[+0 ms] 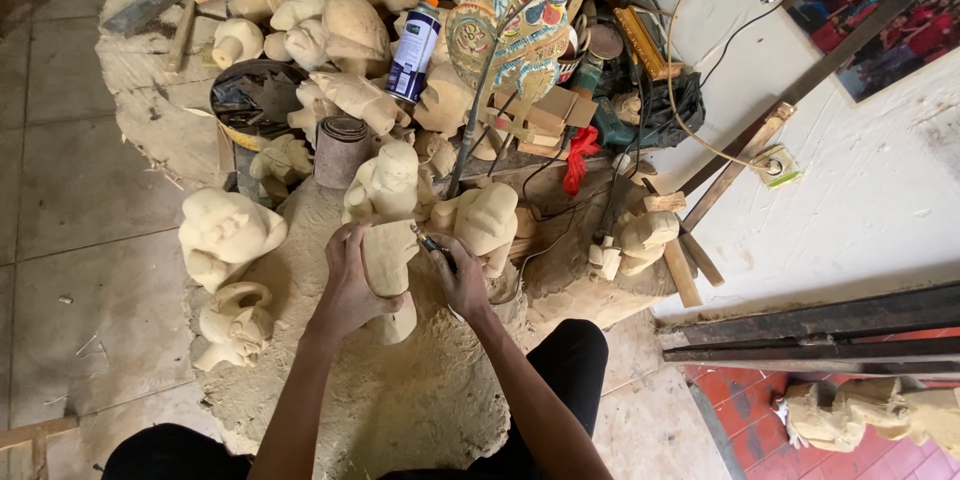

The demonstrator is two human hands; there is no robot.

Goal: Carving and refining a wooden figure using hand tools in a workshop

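Your left hand (350,280) gripping pale wooden figure (390,275), right hand (462,275) pinching carving tool (432,243), carvings crowding 12 o'clock, bare floor (70,240) at 9 o'clock.

Both bare arms reaching forward, left hand (350,285) wrapped in a firm grip, right hand (462,280) curled closed, wrists near together
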